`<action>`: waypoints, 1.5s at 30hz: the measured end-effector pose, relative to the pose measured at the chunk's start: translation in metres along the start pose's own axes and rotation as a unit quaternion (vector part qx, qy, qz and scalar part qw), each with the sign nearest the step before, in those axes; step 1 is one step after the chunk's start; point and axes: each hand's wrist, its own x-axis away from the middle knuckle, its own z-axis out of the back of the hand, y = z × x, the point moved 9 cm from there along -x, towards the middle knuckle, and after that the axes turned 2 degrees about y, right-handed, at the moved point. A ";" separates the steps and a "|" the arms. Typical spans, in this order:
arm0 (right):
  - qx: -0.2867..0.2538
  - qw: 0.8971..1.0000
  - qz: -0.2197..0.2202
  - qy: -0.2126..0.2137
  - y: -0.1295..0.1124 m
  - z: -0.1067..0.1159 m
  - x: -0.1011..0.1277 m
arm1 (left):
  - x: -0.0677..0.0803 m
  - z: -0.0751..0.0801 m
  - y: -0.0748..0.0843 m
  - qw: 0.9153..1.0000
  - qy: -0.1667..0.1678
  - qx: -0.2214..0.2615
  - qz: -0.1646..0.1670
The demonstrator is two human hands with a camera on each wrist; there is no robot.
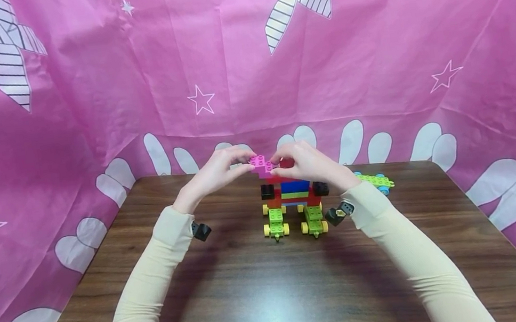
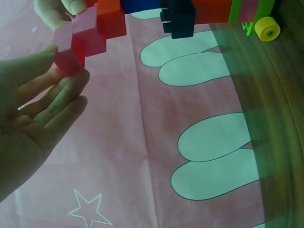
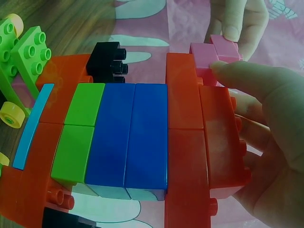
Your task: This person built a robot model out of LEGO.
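pink brick (image 1: 261,165) pinched by both hands' fingers (image 1: 238,158) atop mostly built block figure (image 1: 293,194); not yet seated, green piece (image 1: 376,181) unused.

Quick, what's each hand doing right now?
Left hand: pinching the pink plastic building brick.
Right hand: pinching the same pink brick atop the multicoloured block figure.

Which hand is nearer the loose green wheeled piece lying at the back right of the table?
Right. The right hand is atop the block model, just left of the green wheeled piece; the left hand is farther, beyond the pink brick.
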 end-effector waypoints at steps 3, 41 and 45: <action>-0.002 1.000 -0.002 -0.001 0.000 0.000 0.001 | -0.001 -0.001 0.003 1.000 -0.005 -0.016 -0.011; 0.017 1.000 -0.015 0.008 -0.002 0.000 0.004 | 0.001 -0.009 -0.010 0.998 0.008 0.051 0.044; 0.024 0.999 -0.027 0.013 0.000 0.002 0.007 | 0.002 -0.010 -0.011 0.998 0.008 0.049 0.048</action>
